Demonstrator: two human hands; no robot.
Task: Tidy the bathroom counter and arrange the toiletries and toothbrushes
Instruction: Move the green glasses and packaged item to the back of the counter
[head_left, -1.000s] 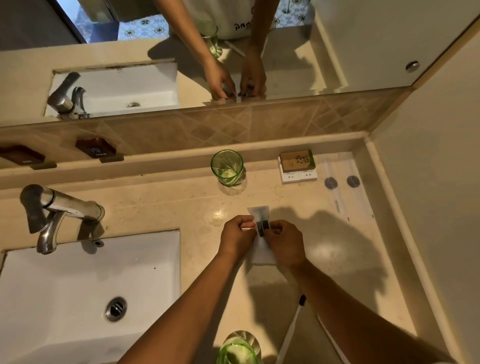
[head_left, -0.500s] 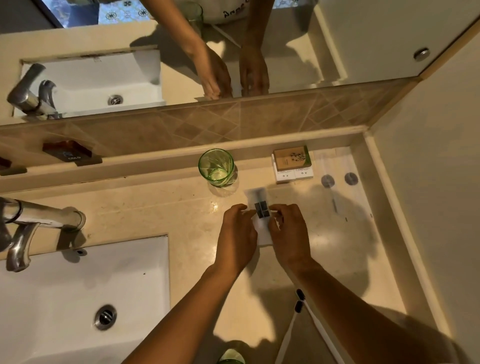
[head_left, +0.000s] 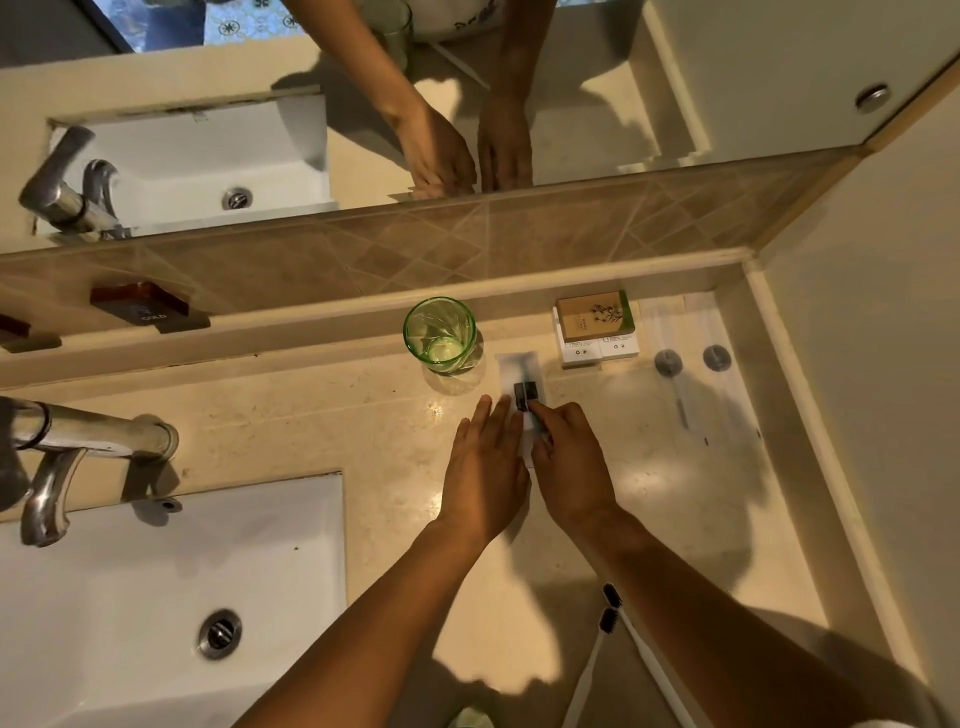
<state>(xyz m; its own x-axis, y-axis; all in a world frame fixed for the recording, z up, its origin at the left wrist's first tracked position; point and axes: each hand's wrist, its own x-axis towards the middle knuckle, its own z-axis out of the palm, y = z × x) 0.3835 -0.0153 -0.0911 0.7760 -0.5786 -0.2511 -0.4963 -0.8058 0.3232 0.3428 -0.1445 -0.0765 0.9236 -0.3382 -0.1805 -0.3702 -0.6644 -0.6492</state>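
White packet (head_left: 515, 370) lies flat on the tabletop (head_left: 322, 415) just right of the green glass (head_left: 439, 332); left hand (head_left: 485, 467), fingers straight, should press it square while the right hand (head_left: 569, 462) pinches its dark end.

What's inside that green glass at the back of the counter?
The green glass tumbler looks empty: its round base shows through the clear wall, with nothing standing inside. Whether a little water sits at the bottom cannot be told.
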